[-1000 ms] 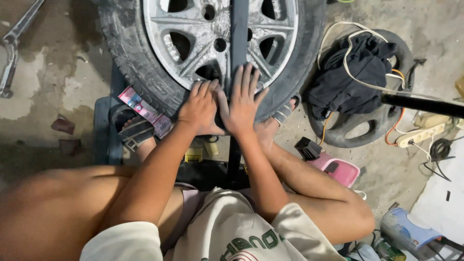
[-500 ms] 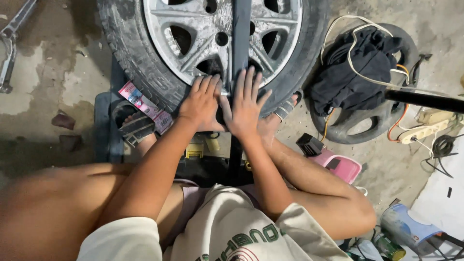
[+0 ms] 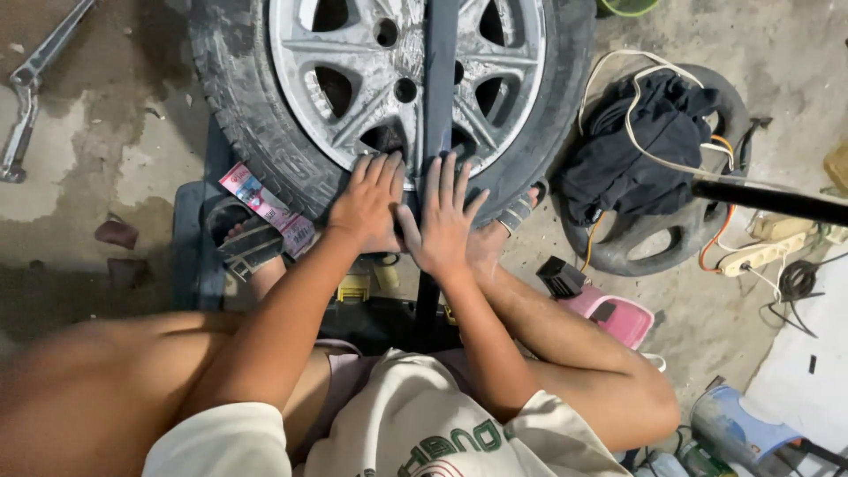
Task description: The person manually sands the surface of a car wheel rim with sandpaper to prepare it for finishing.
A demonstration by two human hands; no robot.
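My left hand (image 3: 369,201) lies flat with the fingers close together, palm down on the near sidewall of the worn black rubber tyre (image 3: 256,132), fingertips reaching the rim's edge. My right hand (image 3: 444,221) is flat too, fingers spread wide, pressing on the same stretch of tyre just beside the left; the two thumbs almost meet. Neither hand grips anything.

The tyre sits right in front of me on the ground, mounted on a scuffed silver alloy wheel with spokes and dark cut-outs (image 3: 371,71). A dark, straight metal bar (image 3: 439,97) runs across the wheel's face and down between my hands towards my lap.

My feet in dark strapped sandals (image 3: 247,243) rest on either side, touching the tyre's edge. A pink and white printed paper packet (image 3: 269,208) is wedged beside the tyre, next to my left foot. To the right, a second smaller black wheel (image 3: 658,234) lies flat, with dark crumpled cloth (image 3: 640,150) and a white cable (image 3: 636,106) on it. A pink plastic stool (image 3: 614,316) stands near my right knee. At the far left, a long grey metal wrench (image 3: 31,93) lies on the stained concrete floor (image 3: 97,168).
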